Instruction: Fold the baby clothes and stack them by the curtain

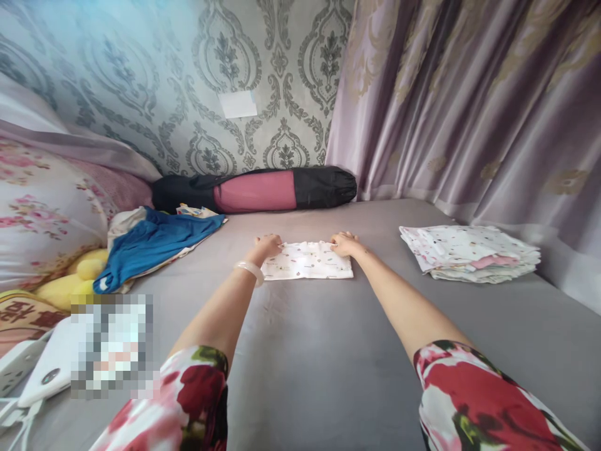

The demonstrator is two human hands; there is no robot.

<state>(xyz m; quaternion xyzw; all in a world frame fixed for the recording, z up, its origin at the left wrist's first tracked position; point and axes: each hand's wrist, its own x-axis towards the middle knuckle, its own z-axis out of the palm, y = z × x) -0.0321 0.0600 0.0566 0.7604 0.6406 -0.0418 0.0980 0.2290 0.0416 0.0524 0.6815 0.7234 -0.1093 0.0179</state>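
Note:
A white cloth [307, 262] with small coloured prints lies folded into a flat rectangle on the grey bed sheet [319, 351]. My left hand [268, 244] has its fingers closed at the cloth's far left corner, and a pale bangle [251, 271] circles that wrist. At the far right corner, my right hand [345, 243] pinches the cloth in the same way. Both arms reach straight forward, and the fingertips are partly hidden behind the knuckles and fabric. To the right lies a stack of folded printed cloths [462, 244], apart from my hands.
A pink and black rolled bundle [256, 190] lies along the wall. Blue clothing [164, 235] is heaped at the left, beside a floral pillow [42, 207] and a yellow plush thing [70, 282]. A white device [59, 360] and a power strip [16, 369] sit at the near left.

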